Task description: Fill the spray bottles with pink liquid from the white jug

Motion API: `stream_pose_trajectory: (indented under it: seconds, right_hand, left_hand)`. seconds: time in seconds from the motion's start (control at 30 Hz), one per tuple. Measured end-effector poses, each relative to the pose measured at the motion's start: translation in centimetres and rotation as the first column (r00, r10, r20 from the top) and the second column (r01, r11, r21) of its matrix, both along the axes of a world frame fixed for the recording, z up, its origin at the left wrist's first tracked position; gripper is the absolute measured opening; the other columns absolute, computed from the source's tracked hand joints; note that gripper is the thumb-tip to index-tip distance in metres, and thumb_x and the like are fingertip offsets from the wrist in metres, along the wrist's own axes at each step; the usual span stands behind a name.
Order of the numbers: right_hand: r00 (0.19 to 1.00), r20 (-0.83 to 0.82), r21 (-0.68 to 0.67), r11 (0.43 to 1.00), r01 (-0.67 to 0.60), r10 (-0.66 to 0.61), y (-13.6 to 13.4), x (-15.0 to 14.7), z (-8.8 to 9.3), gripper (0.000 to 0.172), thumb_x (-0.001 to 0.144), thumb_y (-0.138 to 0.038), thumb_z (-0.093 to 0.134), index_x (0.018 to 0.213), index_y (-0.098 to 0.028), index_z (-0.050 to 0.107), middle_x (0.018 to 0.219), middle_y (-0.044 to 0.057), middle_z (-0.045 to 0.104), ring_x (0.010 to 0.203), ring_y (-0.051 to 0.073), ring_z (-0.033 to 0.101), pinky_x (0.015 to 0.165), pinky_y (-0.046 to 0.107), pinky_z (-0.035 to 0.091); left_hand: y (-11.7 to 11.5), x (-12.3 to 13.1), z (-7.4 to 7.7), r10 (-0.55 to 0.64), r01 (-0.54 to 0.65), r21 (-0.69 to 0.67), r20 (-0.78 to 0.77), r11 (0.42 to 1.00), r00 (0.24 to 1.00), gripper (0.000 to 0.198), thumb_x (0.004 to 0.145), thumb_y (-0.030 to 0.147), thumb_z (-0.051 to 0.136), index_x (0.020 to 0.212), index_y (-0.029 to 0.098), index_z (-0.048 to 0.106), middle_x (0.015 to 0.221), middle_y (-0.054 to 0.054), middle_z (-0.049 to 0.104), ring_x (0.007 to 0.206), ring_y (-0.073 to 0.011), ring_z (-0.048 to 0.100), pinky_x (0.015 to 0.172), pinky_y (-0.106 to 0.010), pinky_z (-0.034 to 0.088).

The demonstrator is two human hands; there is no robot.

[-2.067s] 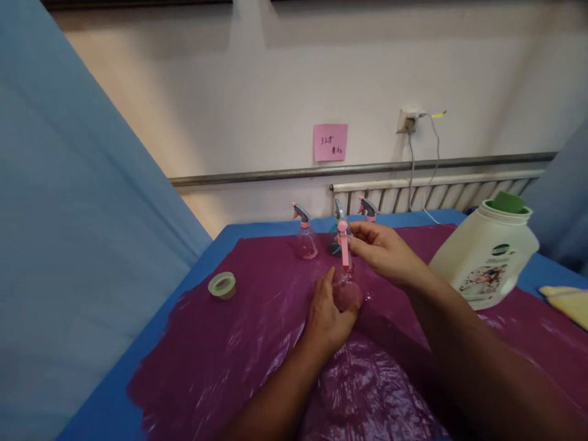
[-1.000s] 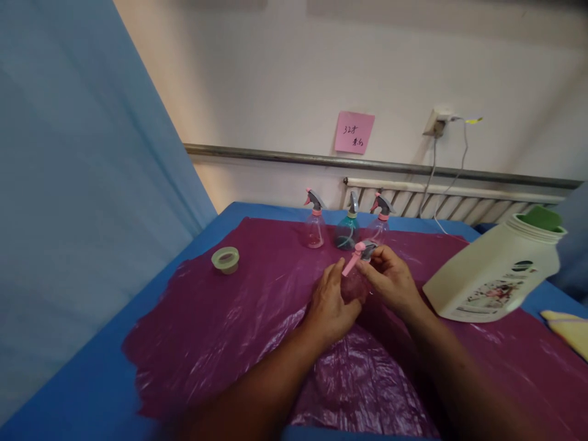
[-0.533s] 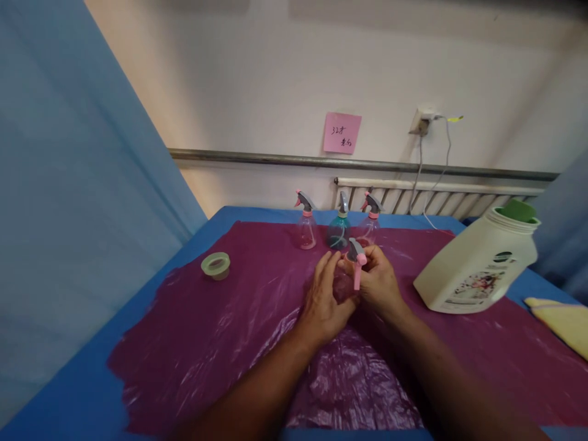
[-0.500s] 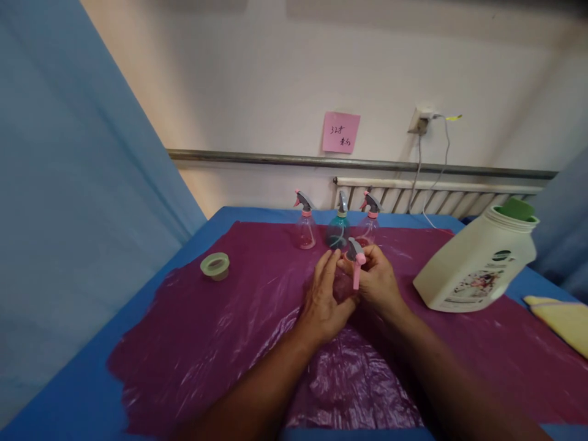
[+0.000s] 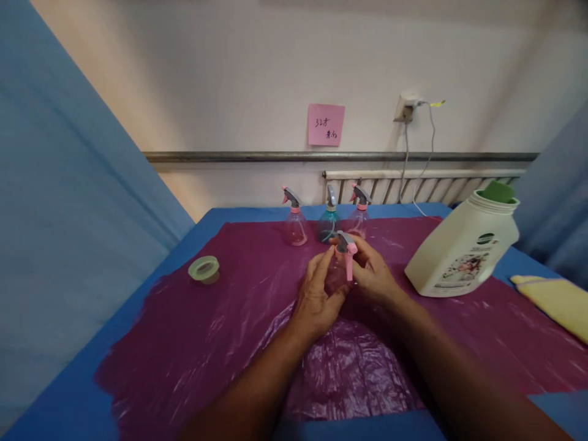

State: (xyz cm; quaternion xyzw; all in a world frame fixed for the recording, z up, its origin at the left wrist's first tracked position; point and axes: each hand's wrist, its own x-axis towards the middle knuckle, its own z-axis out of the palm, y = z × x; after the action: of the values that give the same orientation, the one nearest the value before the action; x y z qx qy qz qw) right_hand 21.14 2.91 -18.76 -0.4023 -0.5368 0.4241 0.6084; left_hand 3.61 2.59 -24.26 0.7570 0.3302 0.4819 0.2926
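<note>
The small clear pink plastic spray bottle [image 5: 339, 274], upright at the centre of the purple-sheeted bench [image 5: 220, 343], has been capped: its trigger head, lifted clear two seconds ago, is now seated, gripped at 3 o'clock by the right hand [image 5: 374, 277], the body clasped at 9 o'clock by the left hand [image 5: 315, 298].

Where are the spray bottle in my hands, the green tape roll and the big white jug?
spray bottle [image 5: 345, 248], head view, on its pink trigger.
tape roll [image 5: 204, 269], head view, on its rim.
jug [image 5: 459, 254], head view, on its white side.
</note>
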Motion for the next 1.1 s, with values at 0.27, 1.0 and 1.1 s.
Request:
stream_pose_trajectory:
  seconds: [0.27, 1.0, 1.1]
  right_hand:
    - [0.997, 0.035, 0.042, 0.997, -0.07, 0.069, 0.1, 0.7, -0.6, 0.05, 0.097, -0.072, 0.087, 0.125, -0.031, 0.089, 0.137, 0.009, 0.087, 0.13, 0.034, 0.078, 0.12, 0.053, 0.06]
    - [0.997, 0.052, 0.089, 0.994, -0.067, 0.062, 0.3, 0.7, -0.4, 0.05, 0.098, -0.066, 0.085, 0.129, -0.026, 0.081, 0.129, 0.007, 0.086, 0.121, 0.029, 0.078, 0.111, 0.046, 0.061]
    - [0.996, 0.081, 0.099, 0.994, -0.041, 0.033, 0.4, 0.8, -0.4, 0.051, 0.096, -0.068, 0.087, 0.121, -0.025, 0.082, 0.112, 0.005, 0.085, 0.106, 0.026, 0.077, 0.102, 0.044, 0.061]
  left_hand:
    - [-0.3, 0.0, 0.2, 0.008, -0.008, -0.013, -0.012, 1.0, 1.0, 0.092, 0.106, 0.028, 0.079, 0.184, 0.048, 0.035, 0.176, -0.007, 0.053, 0.163, -0.0331, 0.057, 0.137, -0.054, 0.05]
    - [-0.4, 0.0, 1.4, -0.023, 0.018, -0.057, -0.097, 0.998, 0.995, 0.099, 0.104, 0.022, 0.073, 0.188, 0.044, 0.026, 0.174, -0.011, 0.049, 0.165, -0.0352, 0.051, 0.14, -0.062, 0.044]
    - [-0.5, -0.1, 1.5, -0.023, 0.018, -0.042, -0.107, 0.999, 0.994, 0.099, 0.105, 0.024, 0.073, 0.188, 0.044, 0.023, 0.175, -0.011, 0.049, 0.164, -0.0355, 0.052, 0.139, -0.062, 0.045]
